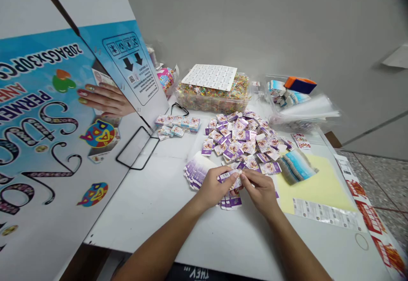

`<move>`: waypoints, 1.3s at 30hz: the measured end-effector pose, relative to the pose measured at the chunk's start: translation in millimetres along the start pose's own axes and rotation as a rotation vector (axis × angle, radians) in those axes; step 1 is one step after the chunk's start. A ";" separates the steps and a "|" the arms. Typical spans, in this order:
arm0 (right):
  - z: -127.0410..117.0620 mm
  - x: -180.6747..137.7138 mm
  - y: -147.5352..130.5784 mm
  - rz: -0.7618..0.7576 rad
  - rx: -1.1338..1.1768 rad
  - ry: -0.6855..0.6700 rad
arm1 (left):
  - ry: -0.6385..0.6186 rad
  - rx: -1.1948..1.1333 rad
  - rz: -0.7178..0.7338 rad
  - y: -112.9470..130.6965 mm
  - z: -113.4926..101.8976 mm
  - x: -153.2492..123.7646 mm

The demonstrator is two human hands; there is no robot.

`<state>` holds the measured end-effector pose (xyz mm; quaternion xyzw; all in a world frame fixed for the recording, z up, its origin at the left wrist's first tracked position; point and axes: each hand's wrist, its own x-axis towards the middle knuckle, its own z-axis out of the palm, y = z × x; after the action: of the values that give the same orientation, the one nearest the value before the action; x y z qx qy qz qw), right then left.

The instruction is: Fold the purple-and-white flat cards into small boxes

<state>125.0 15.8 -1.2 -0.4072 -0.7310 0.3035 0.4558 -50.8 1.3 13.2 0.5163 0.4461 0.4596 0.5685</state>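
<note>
Between my two hands is a small purple-and-white cardboard box (pixel 227 175). My left hand (pixel 214 186) grips its left side, thumb on top. At the box's right end, the thumb and fingers of my right hand (pixel 259 189) pinch together. Just beyond the hands lies a heap of similar small boxes (pixel 240 138). A fanned stack of flat purple-and-white cartons (pixel 198 168) rests by my left hand. More flat cartons (pixel 231 202) lie partly hidden beneath the hands.
A large printed carton (pixel 105 115) stands at left. Behind the heap is a clear tub of colourful bits (pixel 212 100) with a label sheet (pixel 210 76) on it. At right are a plastic tray (pixel 280 117), yellow paper (pixel 321 179), a blue-patterned packet (pixel 298 166) and a sticker strip (pixel 328 214).
</note>
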 end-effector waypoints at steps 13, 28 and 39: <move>-2.6 -0.7 3.7 -0.010 0.060 -0.118 | -0.048 -0.169 -0.123 -0.1 -7.6 7.0; 22.1 -19.4 -3.5 -0.057 0.012 0.185 | 0.008 -0.157 -0.028 -7.6 -3.3 5.2; 26.8 -22.3 8.0 0.093 0.210 0.141 | -0.032 -0.098 -0.024 -6.0 -1.3 2.9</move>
<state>108.8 -1.7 -27.8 -0.4110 -0.6418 0.3696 0.5316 -51.1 4.1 7.0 0.4898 0.4199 0.4658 0.6056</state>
